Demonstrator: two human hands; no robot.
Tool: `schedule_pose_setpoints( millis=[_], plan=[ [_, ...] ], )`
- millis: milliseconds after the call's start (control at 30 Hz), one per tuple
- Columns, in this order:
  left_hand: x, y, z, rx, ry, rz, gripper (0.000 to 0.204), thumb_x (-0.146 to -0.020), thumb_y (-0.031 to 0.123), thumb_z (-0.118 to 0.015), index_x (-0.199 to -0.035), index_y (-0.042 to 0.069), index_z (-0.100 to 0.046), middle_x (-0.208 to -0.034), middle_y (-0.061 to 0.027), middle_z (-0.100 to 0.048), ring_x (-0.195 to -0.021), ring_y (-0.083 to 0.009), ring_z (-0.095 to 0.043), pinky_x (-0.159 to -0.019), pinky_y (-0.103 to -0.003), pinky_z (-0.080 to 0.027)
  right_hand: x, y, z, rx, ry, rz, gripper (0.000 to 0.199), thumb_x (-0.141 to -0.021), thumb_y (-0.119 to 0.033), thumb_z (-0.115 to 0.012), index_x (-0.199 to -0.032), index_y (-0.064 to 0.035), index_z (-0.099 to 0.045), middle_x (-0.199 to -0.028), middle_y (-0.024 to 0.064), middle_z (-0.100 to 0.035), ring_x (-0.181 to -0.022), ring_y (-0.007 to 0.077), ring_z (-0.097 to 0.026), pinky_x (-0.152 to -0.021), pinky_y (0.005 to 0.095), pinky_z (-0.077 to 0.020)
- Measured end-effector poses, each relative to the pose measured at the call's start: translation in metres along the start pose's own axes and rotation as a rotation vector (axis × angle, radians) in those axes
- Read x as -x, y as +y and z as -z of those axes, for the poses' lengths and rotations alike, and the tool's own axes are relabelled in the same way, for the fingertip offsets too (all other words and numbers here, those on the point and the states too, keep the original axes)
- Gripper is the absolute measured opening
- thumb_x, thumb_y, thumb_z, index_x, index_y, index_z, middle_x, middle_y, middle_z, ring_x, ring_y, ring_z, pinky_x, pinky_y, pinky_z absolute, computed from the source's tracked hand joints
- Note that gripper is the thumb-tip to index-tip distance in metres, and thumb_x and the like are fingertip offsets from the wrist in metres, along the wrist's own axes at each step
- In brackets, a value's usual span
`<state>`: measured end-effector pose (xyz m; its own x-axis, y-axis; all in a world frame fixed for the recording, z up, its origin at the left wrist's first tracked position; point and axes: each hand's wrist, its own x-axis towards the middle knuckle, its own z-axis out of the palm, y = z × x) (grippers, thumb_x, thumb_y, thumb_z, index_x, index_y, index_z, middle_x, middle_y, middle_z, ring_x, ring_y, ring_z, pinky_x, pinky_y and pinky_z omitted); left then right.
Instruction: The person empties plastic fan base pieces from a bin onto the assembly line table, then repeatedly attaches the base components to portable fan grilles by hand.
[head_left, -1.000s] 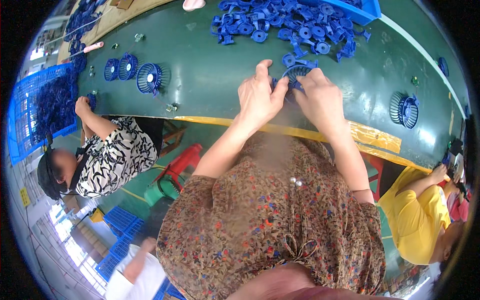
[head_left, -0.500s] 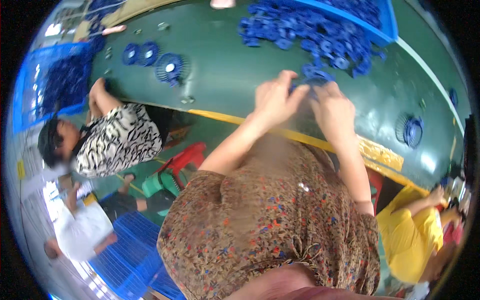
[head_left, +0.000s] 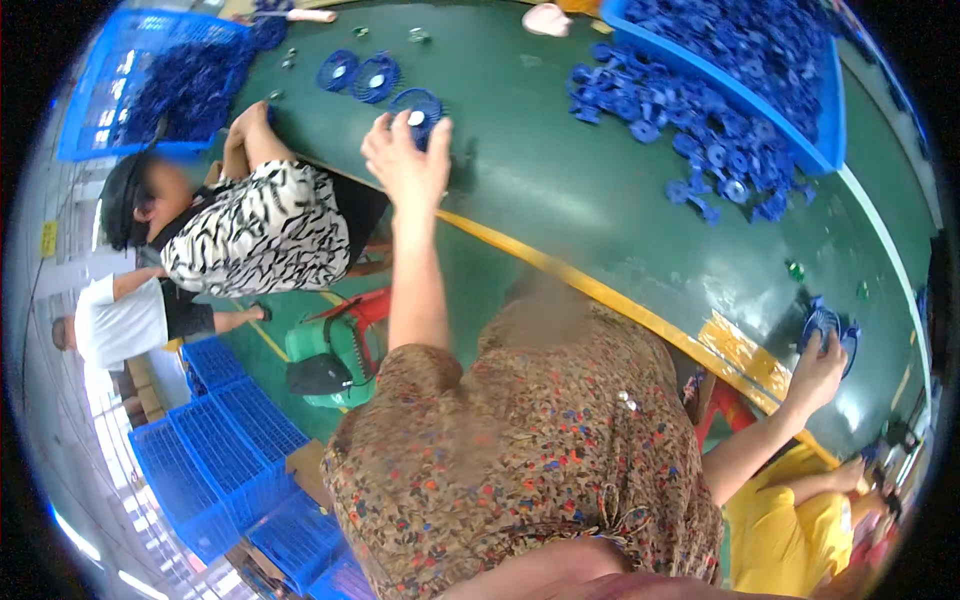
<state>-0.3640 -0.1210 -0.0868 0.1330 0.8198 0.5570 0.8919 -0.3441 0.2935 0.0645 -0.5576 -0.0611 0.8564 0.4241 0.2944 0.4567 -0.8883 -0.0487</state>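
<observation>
My left hand (head_left: 405,170) reaches up over the green table, with its fingers curled around the sides of a round blue fan cage (head_left: 416,104) with a white centre. Two similar cages, a nearer fan cage (head_left: 375,78) and a farther fan cage (head_left: 338,70), lie to its left. At the right, my right hand (head_left: 818,372) has its fingers and thumb closed on another blue fan cage (head_left: 822,322) close to the tabletop. The fingers partly cover both cages that I touch.
Blue plastic parts (head_left: 690,120) lie heaped beside a blue tray (head_left: 735,90) full of them. A blue crate (head_left: 95,95) stands far left. Yellow tape (head_left: 540,260) edges the green table (head_left: 560,190). One person (head_left: 265,225) sits at left, another (head_left: 790,520) at right.
My hands were together over the middle of the table and have parted, the left to the fan cage at left, the right to the one at right. The view has shifted.
</observation>
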Motion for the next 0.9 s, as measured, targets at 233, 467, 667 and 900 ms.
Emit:
schedule_pose_setpoints(
  millis=[233,467,667,900],
  plan=[
    [0.032,0.048,0.005,0.307,-0.223,-0.187,0.026,-0.087,0.021,-0.076,-0.101,0.0,-0.069,-0.102,-0.0163,-0.068,-0.102,-0.0369,-0.06,-0.091,-0.046,-0.048,-0.004,-0.117,0.008,-0.546,0.019,0.3,0.024,-0.09,-0.014,-0.074,-0.112,-0.0045,-0.071,-0.105,0.0146,-0.069,-0.082,0.0263,-0.068,-0.075,0.0369,-0.0553],
    [0.076,0.137,0.025,0.73,-0.549,-0.641,0.017,-0.078,0.007,-0.078,-0.091,0.006,-0.067,-0.099,-0.0089,-0.07,-0.104,-0.0328,-0.065,-0.091,-0.043,-0.052,0.011,-0.219,0.006,-0.665,-0.026,0.623,0.02,-0.085,-0.007,-0.072,-0.105,-0.0071,-0.072,-0.109,0.009,-0.068,-0.093,0.0301,-0.069,-0.08,0.04,-0.0573],
    [0.074,0.149,0.044,0.661,-0.538,-0.621,0.067,-0.07,0.003,-0.077,-0.134,0.009,-0.057,-0.14,-0.0162,-0.054,-0.132,-0.0407,-0.049,-0.11,-0.05,-0.042,0.018,-0.215,-0.013,-0.85,0.092,0.573,0.021,-0.087,-0.002,-0.069,-0.108,-0.0072,-0.071,-0.095,0.0124,-0.068,-0.079,0.031,-0.069,-0.07,0.04,-0.0569],
    [0.073,0.126,0.031,0.449,-0.566,-0.36,0.036,-0.082,0.012,-0.074,-0.116,0.005,-0.066,-0.09,-0.0075,-0.07,-0.095,-0.0301,-0.062,-0.084,-0.045,-0.043,0.048,-0.156,-0.018,-0.883,-0.127,0.097,0.046,-0.09,-0.004,-0.071,-0.134,-0.0122,-0.063,-0.086,0.0103,-0.068,-0.062,0.0149,-0.061,-0.063,0.0313,-0.0535]
  ],
)
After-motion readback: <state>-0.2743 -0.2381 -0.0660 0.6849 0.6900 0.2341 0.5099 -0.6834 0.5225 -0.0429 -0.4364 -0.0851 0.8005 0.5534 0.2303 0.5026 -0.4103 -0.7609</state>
